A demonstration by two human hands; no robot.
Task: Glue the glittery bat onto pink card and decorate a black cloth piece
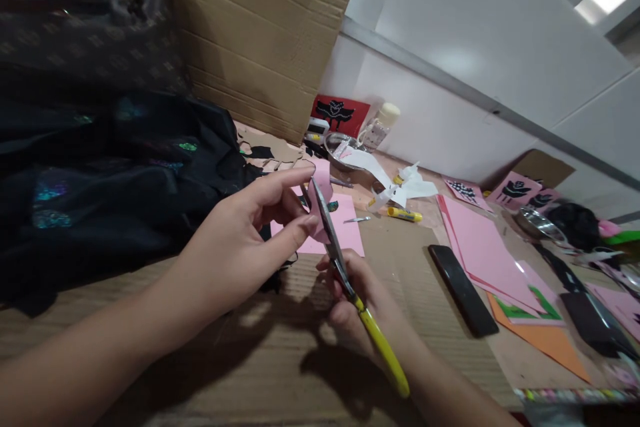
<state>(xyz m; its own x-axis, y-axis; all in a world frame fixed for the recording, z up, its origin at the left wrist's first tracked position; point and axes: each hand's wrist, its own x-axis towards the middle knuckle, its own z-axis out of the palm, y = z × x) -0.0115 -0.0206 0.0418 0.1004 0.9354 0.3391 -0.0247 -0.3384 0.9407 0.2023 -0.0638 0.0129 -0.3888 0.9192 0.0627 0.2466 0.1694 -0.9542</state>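
My left hand (240, 240) pinches a small curved piece of pink paper (321, 190) between thumb and fingers. In my right hand (357, 293) is a pair of scissors (383, 350) with yellow handles, its blades pointing up and away. The blades lie around the pink piece, parted a little, close to my left fingertips. Below them a pink sheet (350, 233) with a dark shape on it rests on the cardboard. Part of that sheet is hidden behind my left hand and the scissors.
A black phone (463, 290), stacked pink sheets (487, 247) and a yellow glue stick (405, 214) lie to the right. Black shiny fabric (110, 193) and a brown bag (95, 33) fill the left. A cardboard panel (255, 33) stands behind; a metal bowl (345, 150) sits beyond the hands.
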